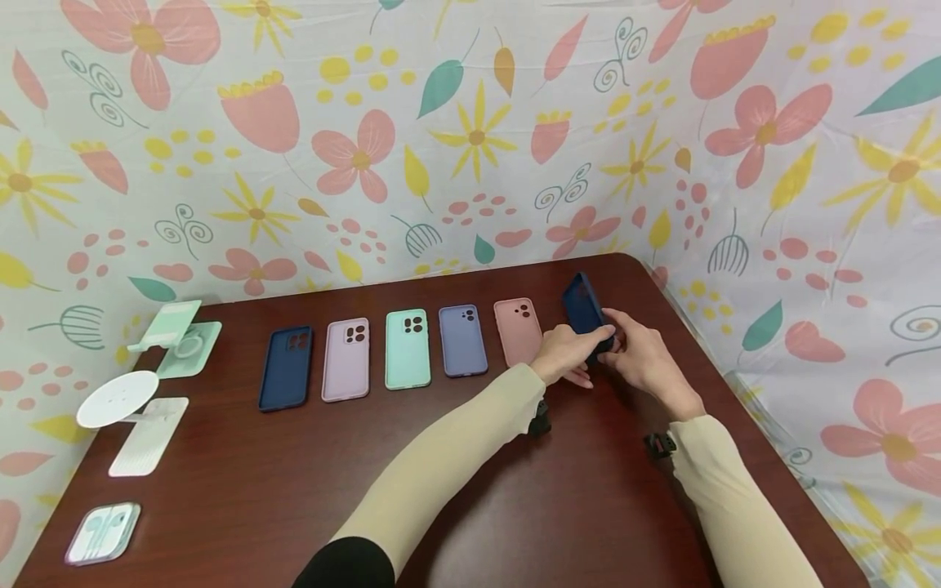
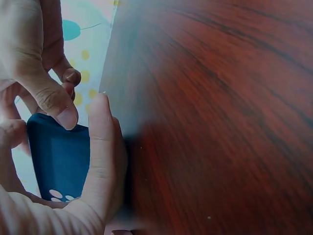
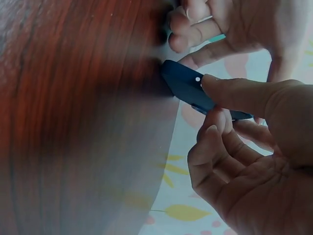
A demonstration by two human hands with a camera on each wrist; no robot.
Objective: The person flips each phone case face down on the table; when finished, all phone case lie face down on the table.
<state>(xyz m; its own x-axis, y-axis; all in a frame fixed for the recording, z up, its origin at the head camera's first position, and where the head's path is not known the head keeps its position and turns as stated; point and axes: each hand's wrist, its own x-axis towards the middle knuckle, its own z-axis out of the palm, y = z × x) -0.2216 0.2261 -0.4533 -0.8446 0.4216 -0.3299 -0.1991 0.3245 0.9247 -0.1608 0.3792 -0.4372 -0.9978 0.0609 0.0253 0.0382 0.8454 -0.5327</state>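
Note:
A dark blue phone case (image 1: 579, 304) is held tilted up off the table at its back right, its camera cutouts showing in the left wrist view. My left hand (image 1: 568, 351) grips it, with the thumb along one side and other fingers at the opposite side. From the right, my right hand (image 1: 648, 358) pinches the case's near end, thumb on the edge and fingers curled beneath. In the right wrist view a small round hole shows in the rim of the case (image 3: 183, 81). Just left of the hands lies a pink phone case (image 1: 517, 327), partly covered by the left hand.
In a row to the left lie a periwinkle case (image 1: 463, 343), a mint case (image 1: 407, 351), a lilac case (image 1: 345, 363) and another dark blue case (image 1: 285, 371). Green (image 1: 193, 351) and white (image 1: 150, 441) stands and boxed earphones (image 1: 104, 532) sit far left. Patterned cloth (image 1: 470, 196) borders the table.

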